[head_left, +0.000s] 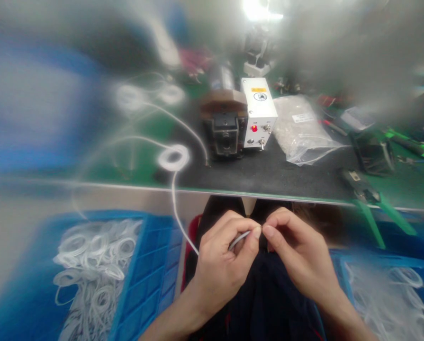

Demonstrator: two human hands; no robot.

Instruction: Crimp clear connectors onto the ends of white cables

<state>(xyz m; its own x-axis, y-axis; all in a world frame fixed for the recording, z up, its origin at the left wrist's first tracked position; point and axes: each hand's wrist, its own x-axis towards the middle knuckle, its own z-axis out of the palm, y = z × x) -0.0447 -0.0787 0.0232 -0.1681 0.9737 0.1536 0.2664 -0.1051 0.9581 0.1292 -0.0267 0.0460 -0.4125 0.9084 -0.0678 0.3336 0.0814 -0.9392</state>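
My left hand [226, 260] pinches the white cable [239, 238] just short of its end, seemingly to steady it for my right hand [300, 251], whose thumb and forefinger press together there; what sits between them I cannot tell. The coil [185, 156] lies farther off, left, perhaps so slack reaches my lap [265, 293].

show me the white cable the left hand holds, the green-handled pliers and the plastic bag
White cable [176, 207]: head view, on the stretch below its coil
Green-handled pliers [368, 193]: head view, near the joint
Plastic bag [299, 133]: head view, on its upper face
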